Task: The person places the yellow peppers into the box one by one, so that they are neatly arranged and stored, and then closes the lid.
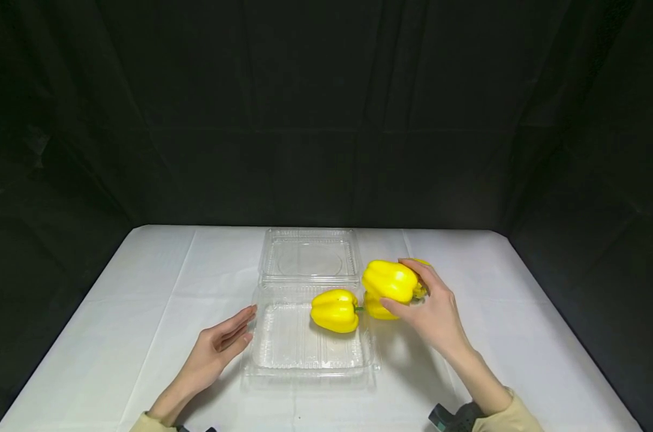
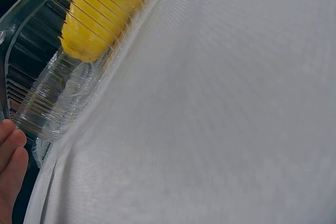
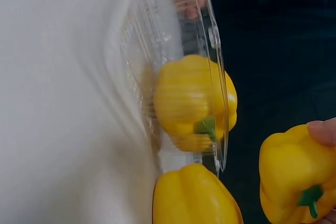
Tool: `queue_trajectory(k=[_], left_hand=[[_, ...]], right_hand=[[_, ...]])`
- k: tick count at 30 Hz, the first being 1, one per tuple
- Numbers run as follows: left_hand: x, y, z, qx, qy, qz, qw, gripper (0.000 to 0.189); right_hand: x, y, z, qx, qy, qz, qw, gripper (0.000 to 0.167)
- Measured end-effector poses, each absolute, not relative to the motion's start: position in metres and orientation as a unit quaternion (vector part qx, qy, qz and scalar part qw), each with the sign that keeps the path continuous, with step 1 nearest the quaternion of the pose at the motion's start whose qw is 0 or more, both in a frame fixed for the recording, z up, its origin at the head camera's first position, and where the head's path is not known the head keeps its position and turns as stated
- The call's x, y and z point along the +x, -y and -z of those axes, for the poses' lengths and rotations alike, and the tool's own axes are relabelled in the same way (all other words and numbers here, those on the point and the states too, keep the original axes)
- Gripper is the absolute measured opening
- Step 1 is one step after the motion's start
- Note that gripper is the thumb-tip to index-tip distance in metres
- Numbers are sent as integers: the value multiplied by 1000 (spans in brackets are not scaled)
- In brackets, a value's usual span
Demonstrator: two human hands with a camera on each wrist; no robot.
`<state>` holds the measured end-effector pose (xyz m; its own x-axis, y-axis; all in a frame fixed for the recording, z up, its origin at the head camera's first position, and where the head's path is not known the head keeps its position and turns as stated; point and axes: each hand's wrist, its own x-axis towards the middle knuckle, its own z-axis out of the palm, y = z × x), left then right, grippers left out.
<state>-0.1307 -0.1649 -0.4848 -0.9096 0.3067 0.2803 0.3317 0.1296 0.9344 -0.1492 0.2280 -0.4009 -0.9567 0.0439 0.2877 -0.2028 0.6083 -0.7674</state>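
Where the held yellow bell pepper (image 1: 388, 281) hangs: raised off the table (image 1: 520, 336), just past the right rim of the clear plastic tray (image 1: 283, 345), near that rim's far end; the tray lies to its left and lower.
Long axis of the held pepper: roughly left to right in the head view, blunt end toward the tray, stem end toward the palm.
Right hand (image 1: 434, 309): thumb and fingers curled round that pepper, right of the tray; this is the hand nearer to all the peppers.
Left hand (image 1: 218, 343): holds nothing, fingers nearly straight and close together, at the tray's left rim; whether the fingertips touch the plastic I cannot tell.
Inner pepper (image 1: 334, 311): on its side in the tray's right half, green stem (image 1: 359, 308) pointing to the right rim.
Outer pepper (image 1: 378, 309): just outside the tray's right rim, partly hidden by the held one in the head view; the right wrist view shows those two apart.
Yellow sliver (image 1: 422, 262): behind the right hand's fingers, right of the tray; too hidden to identify.
Hinged lid (image 1: 310, 258): laid open beyond the tray's far edge.
Key relation: the inner pepper sits directly between the held one and the tray's left half.
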Motion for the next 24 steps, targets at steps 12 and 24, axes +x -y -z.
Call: queue_trajectory(k=[12, 24], left_hand=[[-130, 165, 485, -209, 748, 630, 7, 51], [-131, 164, 485, -210, 755, 621, 8, 51]], right_hand=[[-149, -213, 400, 80, 881, -445, 136, 73], [-148, -201, 403, 108, 877, -446, 139, 73]])
